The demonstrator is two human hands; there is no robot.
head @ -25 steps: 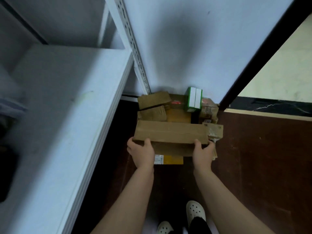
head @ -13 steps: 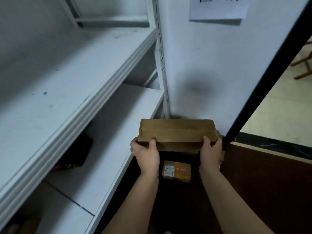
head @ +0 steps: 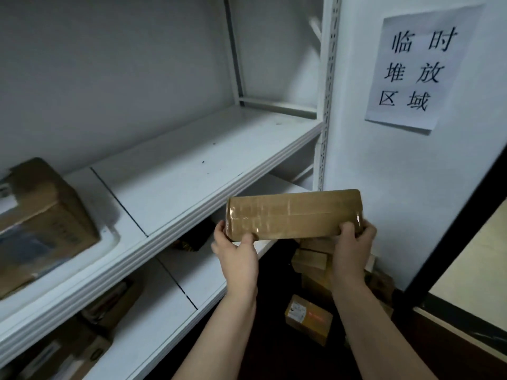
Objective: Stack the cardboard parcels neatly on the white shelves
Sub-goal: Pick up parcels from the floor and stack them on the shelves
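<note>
I hold the long cardboard parcel (head: 293, 213) in the air just right of frame centre, level and lengthwise. My left hand (head: 237, 256) grips its left end and my right hand (head: 354, 248) its right end, fingers (head: 347, 229) curled round the edges with the thumbs on the near face. I judge this to be the carry step: the parcel is up but not yet shelved. The white shelf (head: 192, 171) runs from 9 toward 1 o'clock, with a large box (head: 41, 212) at 9. The next move calls for swinging the parcel toward 10 o'clock, clearing the shelf lip and setting it flat. More parcels (head: 308, 318) lie on the floor at 5 o'clock.
</note>
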